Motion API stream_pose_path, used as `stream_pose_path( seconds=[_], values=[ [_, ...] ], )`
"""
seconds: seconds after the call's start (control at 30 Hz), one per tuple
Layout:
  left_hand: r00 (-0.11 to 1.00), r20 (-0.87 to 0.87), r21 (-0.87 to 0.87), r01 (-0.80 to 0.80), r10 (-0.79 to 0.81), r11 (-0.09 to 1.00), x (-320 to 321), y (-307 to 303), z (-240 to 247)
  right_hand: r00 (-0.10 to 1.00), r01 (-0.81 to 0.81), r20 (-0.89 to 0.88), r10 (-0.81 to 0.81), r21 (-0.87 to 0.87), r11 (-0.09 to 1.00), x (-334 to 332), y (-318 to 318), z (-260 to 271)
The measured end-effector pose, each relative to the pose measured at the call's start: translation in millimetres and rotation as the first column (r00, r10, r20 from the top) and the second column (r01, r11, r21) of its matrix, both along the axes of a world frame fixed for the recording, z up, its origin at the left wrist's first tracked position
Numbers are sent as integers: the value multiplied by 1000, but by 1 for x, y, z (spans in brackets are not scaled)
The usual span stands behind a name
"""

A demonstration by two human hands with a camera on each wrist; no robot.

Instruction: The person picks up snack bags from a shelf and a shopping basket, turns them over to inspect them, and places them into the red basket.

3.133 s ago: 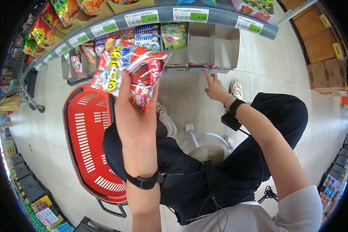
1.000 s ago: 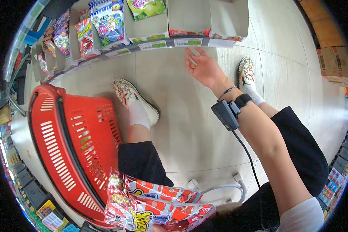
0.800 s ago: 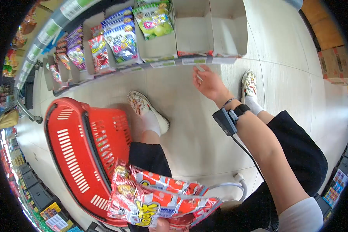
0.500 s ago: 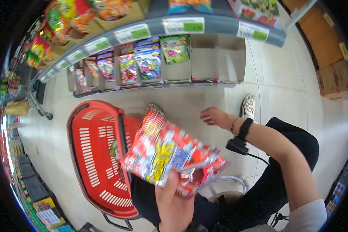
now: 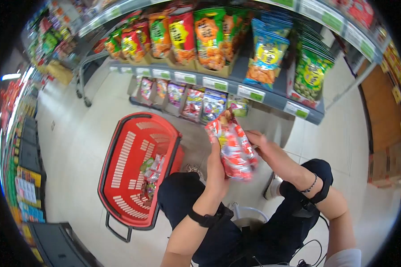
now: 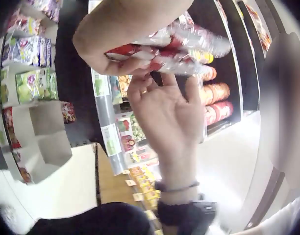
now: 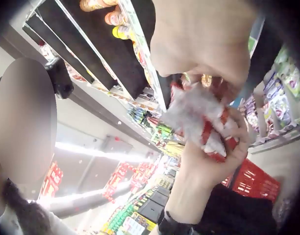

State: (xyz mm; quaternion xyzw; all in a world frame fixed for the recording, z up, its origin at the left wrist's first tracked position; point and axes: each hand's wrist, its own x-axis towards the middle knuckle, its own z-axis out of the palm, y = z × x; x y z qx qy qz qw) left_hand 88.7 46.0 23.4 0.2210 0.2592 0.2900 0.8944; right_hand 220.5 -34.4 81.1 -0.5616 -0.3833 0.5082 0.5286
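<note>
Red and silver candy bags (image 5: 238, 153) are held in front of the person's knees in the head view. My left hand (image 5: 216, 171) grips them from the left, thumb over the near face. On their right side, my right hand (image 5: 267, 147) touches the upper part with its fingers. The left wrist view shows the bags (image 6: 177, 61) blurred, with the right hand (image 6: 172, 115) against them, its palm showing. Seen from the right wrist, the left hand (image 7: 209, 164) is curled round the bags (image 7: 199, 117). How many bags there are cannot be told.
A red basket (image 5: 120, 164) stands on the floor at the left, with several small packets (image 5: 151, 173) inside. Ahead, a shelf (image 5: 196, 80) carries chip bags (image 5: 209, 38); candy boxes (image 5: 176, 109) sit below it. A shelf post (image 5: 349, 86) rises at the right.
The candy bags moved up and right, away from the basket side, and are turned more upright. My right hand came over to touch them. The view has shifted up toward the chip shelf.
</note>
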Motion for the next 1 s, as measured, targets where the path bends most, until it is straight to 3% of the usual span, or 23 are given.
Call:
stream_pose_path(
  seconds=[0.03,0.07,0.13,0.2,0.27,0.33,0.43,0.6,0.93,1.0],
  values=[
    [994,79,-55,-72,76,996,5,-3,-9,990,-97,-95,107,104,990,9,7,-6],
    [990,109,-190,107,-87,976,-3,4,-21,957,-179,-187,220,212,961,16,12,-15],
    [786,602,-248,350,-139,903,4,2,1,925,-172,-284,253,281,944,25,19,-29],
    [788,599,-257,358,-143,898,11,-2,14,971,98,-230,-60,158,983,25,15,-41],
    [771,612,-255,402,-176,879,14,-4,13,982,70,-183,-39,167,983,29,8,-38],
    [619,749,-193,545,-237,816,21,-7,7,988,34,-156,-6,177,984,33,1,-37],
    [586,763,-169,587,-272,792,24,-8,7,990,-10,-136,43,235,972,37,-5,-29],
    [497,790,-70,656,-360,752,26,-10,2,981,59,-195,-6,264,963,39,-7,-25],
    [513,761,-48,654,-396,755,16,-12,0,978,22,-204,38,285,958,36,-8,-28],
    [560,699,-33,647,-445,762,13,-8,3,984,26,-177,22,262,965,35,-9,-31]
  ],
)
